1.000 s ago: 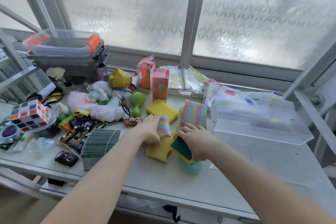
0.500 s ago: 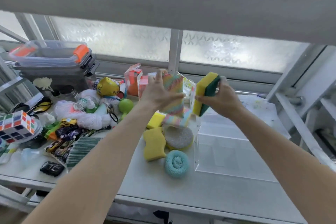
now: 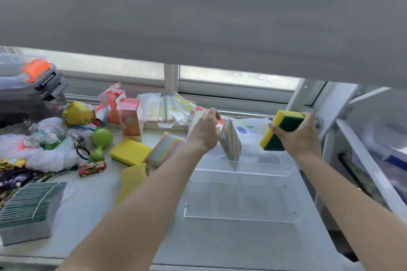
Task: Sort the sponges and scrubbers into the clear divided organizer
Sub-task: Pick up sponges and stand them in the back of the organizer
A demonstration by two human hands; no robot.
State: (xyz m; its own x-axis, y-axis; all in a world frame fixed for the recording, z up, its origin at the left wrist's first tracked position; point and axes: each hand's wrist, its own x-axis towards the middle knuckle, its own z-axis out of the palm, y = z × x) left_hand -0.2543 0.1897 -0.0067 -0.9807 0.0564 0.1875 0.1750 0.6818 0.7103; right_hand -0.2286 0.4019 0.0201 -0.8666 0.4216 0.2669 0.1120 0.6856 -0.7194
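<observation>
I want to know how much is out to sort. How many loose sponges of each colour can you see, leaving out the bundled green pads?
Rainbow sponges: 2
Yellow sponges: 2
Yellow-green sponge, in the right hand: 1
Total: 5

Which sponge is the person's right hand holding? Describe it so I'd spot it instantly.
Find the clear divided organizer on the white table. Above its far right corner, the right hand grips a yellow sponge with a dark green scrubbing face. It is the only two-tone sponge held in the air; the rainbow-striped sponge nearby has no green.
</observation>
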